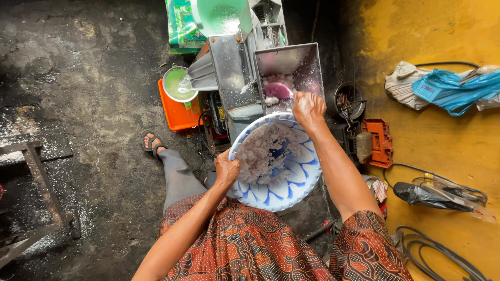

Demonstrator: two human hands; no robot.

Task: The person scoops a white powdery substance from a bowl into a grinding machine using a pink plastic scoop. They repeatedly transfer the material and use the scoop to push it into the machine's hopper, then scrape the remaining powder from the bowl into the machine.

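My left hand (226,169) grips the near-left rim of a blue-and-white patterned bowl (297,179) that holds white grated pulp (263,156). The bowl is tilted toward a metal machine. My right hand (308,108) is closed at the bowl's far rim, right at the mouth of the machine's metal hopper (307,60); whether it holds the rim or some pulp I cannot tell. White pulp and a pink part (277,89) lie inside the hopper. From the machine's spout (200,75), white liquid runs into a round green-lined container (178,84).
An orange crate (177,115) sits under the container. A green bucket (219,15) stands behind the machine. My sandalled foot (152,143) rests on the dark, wet floor. On the yellow floor at right lie a blue bag (453,88), an orange tool part (379,141) and cables (432,250).
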